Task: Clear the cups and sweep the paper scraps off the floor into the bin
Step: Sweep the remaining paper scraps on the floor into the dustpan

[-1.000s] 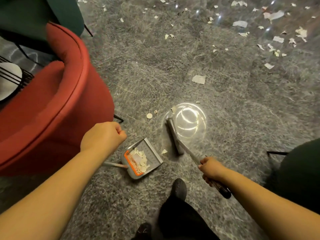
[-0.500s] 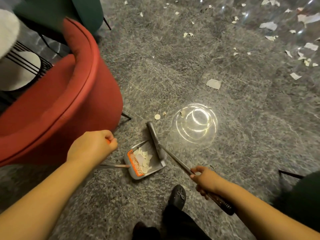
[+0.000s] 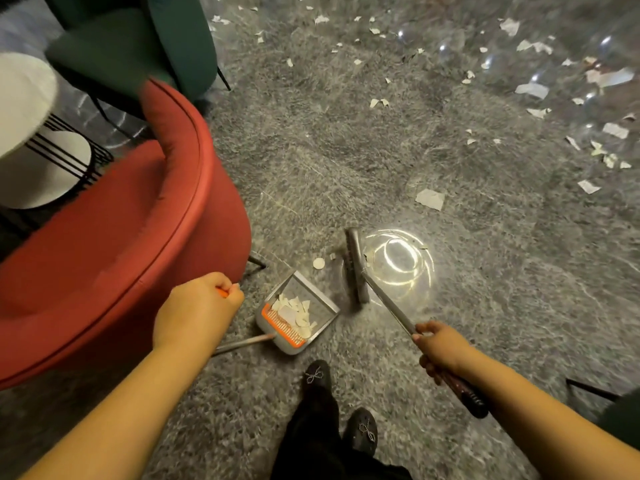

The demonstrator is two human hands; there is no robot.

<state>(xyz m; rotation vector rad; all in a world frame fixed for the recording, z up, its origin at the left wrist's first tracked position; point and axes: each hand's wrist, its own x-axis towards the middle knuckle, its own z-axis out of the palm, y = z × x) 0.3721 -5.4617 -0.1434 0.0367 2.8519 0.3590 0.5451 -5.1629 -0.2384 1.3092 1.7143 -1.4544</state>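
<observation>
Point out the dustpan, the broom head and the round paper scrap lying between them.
dustpan (image 3: pixel 320 308): head view, bare inner floor of the pan.
broom head (image 3: pixel 356 268): head view, middle of the grey bar.
round paper scrap (image 3: pixel 318 263): head view, centre of the disc.

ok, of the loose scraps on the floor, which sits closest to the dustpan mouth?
The small round scrap, just left of the broom head and just beyond the dustpan. The other loose scraps lie farther out or right of the broom head.

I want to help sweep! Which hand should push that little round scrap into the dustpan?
Right hand: it grips the broom, beside the round scrap. The left hand holds the dustpan.
</observation>
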